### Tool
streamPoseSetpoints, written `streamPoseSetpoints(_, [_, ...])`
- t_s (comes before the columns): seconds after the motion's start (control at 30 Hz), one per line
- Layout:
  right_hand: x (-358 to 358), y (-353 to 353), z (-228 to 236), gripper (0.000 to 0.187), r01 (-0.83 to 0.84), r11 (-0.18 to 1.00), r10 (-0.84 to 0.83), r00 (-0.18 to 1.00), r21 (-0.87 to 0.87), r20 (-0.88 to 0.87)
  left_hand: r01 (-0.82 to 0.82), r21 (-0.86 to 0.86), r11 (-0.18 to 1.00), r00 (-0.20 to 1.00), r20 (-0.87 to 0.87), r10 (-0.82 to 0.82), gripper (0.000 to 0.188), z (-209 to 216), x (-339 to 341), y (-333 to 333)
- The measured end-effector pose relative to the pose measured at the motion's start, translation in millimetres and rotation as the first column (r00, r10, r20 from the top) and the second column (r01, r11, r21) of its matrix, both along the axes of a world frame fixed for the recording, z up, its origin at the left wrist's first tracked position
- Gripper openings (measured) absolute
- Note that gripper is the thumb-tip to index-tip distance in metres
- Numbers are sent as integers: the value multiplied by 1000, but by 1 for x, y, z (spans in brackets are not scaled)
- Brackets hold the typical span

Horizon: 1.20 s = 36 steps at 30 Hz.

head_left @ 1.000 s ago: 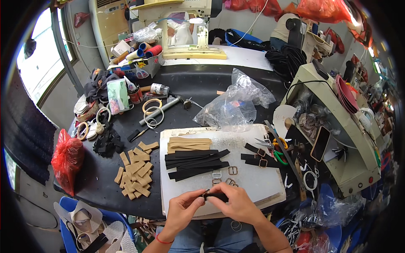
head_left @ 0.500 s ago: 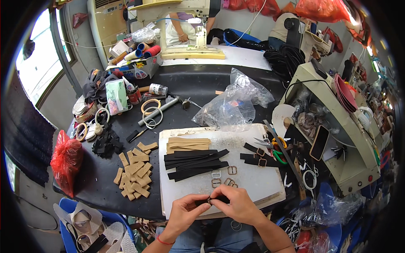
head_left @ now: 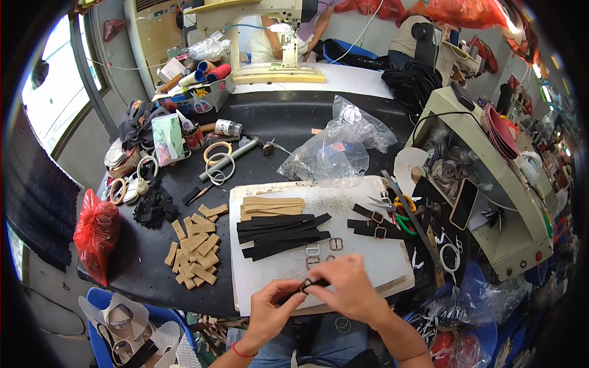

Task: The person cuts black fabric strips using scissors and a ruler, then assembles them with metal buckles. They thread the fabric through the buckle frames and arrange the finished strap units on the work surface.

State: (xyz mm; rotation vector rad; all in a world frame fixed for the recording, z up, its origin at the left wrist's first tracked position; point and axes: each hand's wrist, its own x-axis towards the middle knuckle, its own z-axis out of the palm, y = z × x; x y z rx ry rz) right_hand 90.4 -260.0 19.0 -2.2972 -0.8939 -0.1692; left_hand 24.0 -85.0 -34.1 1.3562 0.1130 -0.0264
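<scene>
Above the near edge of the white board [head_left: 362,270], my left hand [head_left: 273,308] pinches a short black strap [head_left: 287,298] between thumb and fingers. A small dark buckle [head_left: 306,283] sits at the strap's upper end. My right hand [head_left: 351,291] grips the strap just past the buckle, its fingers partly blurred and covering some of it. Beyond my fingers lie loose buckles: a brown one [head_left: 335,244], a silvery one [head_left: 313,250], and another brown one [head_left: 311,262]. Black straps [head_left: 279,228] and a stack of beige strips [head_left: 273,206] lie farther up the board.
Two black straps with buckles [head_left: 375,232] lie at the board's right, beside scissors [head_left: 402,216]. Beige pieces [head_left: 197,248] are heaped left. A clear plastic bag [head_left: 337,153], a hammer [head_left: 230,161] and a phone [head_left: 464,203] lie around. A person [head_left: 319,24] is behind the sewing machine.
My right hand has risen and turned over the loose buckles, hiding some. The held buckle and strap now show more between my hands. The other person's arms have shifted.
</scene>
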Motion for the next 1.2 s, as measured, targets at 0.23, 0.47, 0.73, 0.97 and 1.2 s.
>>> streamPoseSetpoints(0.23, [-7,-1,-13,52,444,735,-122,831,513,-543,-190,-219,957,980,19,199,36,10,3,-17])
streamPoseSetpoints(0.47, [-10,26,-19,8,348,761,-151,916,547,-372,-94,-26,995,995,19,95,43,8,5,-27])
streamPoseSetpoints(0.73, [-32,19,-27,13,557,605,295,507,569,-810,-283,14,959,934,229,273,44,-3,6,-25])
streamPoseSetpoints(0.97, [-35,19,-27,17,513,661,239,548,548,-801,-408,295,864,849,472,239,43,-7,8,-24])
streamPoseSetpoints(1.2, [-39,26,-39,22,560,549,214,623,620,-752,-382,354,854,851,495,176,41,-1,8,-24])
